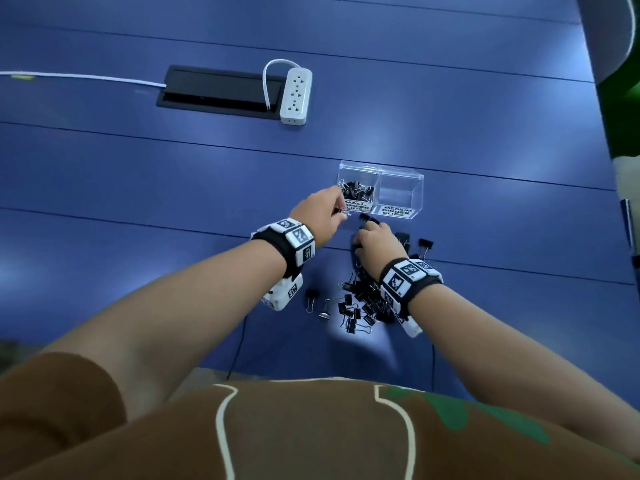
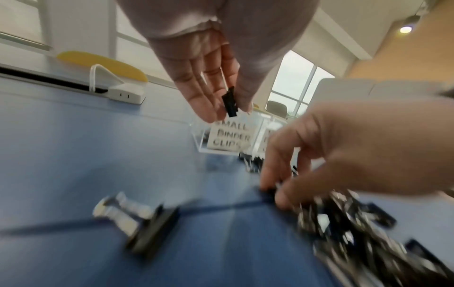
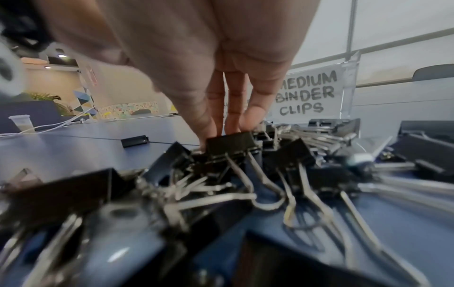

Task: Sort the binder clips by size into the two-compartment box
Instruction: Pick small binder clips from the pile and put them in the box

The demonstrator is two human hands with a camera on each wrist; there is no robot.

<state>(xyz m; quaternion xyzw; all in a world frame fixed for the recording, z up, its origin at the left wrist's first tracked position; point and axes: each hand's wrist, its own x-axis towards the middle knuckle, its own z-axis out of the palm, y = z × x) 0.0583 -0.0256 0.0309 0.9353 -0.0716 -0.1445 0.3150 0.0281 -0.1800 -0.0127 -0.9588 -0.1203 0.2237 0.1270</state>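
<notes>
A clear two-compartment box (image 1: 381, 174) stands on the blue table. Its left half, labelled SMALL BINDER CLIPS (image 2: 230, 137), holds several small black clips (image 1: 356, 192). The right half, labelled MEDIUM BINDER CLIPS (image 3: 307, 95), is empty. My left hand (image 1: 341, 211) pinches a small black clip (image 2: 229, 103) just in front of the small compartment. My right hand (image 1: 360, 242) reaches down into the near pile of mixed clips (image 1: 363, 303). Its fingertips (image 2: 266, 184) pinch a black clip (image 3: 230, 143) at the pile's far end.
Two stray clips (image 1: 317, 303) lie left of the pile, and larger ones (image 1: 424, 244) lie to its right. A white power strip (image 1: 296, 95) and a black cable hatch (image 1: 221, 91) sit farther back. The table's right edge (image 1: 602, 140) is close.
</notes>
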